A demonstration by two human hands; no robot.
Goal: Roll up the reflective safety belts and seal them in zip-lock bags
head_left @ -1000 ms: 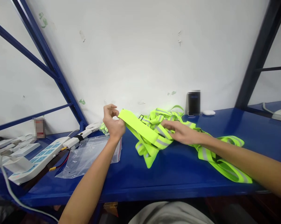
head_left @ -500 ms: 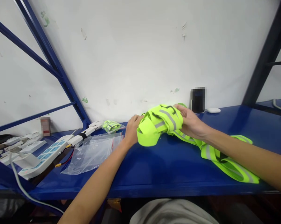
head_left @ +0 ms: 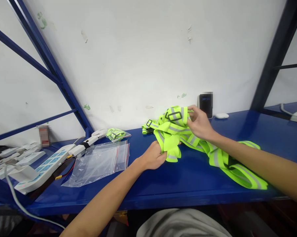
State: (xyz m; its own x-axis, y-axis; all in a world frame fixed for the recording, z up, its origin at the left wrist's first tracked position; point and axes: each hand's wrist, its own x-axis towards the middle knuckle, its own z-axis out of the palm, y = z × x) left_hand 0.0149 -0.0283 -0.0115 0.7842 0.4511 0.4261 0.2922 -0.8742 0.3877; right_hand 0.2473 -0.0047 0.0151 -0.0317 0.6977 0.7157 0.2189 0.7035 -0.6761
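A bundle of neon-yellow reflective straps (head_left: 171, 144) with grey stripes and black buckles lies heaped on the blue table (head_left: 148, 187). My left hand (head_left: 155, 155) is closed around the front of the bundle, its thumb toward me. At the upper right of the bundle, my right hand (head_left: 199, 121) pinches a strap beside a black slide buckle (head_left: 175, 116). More of the same strapping (head_left: 247, 176) trails to the right, partly under my right forearm. A second small buckle (head_left: 149, 123) shows at the bundle's left end.
Clear zip bags (head_left: 96, 164) lie left of my hand, with a bagged neon-yellow strap bundle (head_left: 115, 134) behind. Farther left are a white power strip (head_left: 46, 168), a small white fan (head_left: 99, 133) and several white plugs. A dark-screened device (head_left: 205, 106) and white earbud case (head_left: 221, 116) stand by the wall.
My left hand has moved right and toward me, onto the front of the bundle. The strap bundle has turned and spread, showing more buckles. My right hand stays near its upper right.
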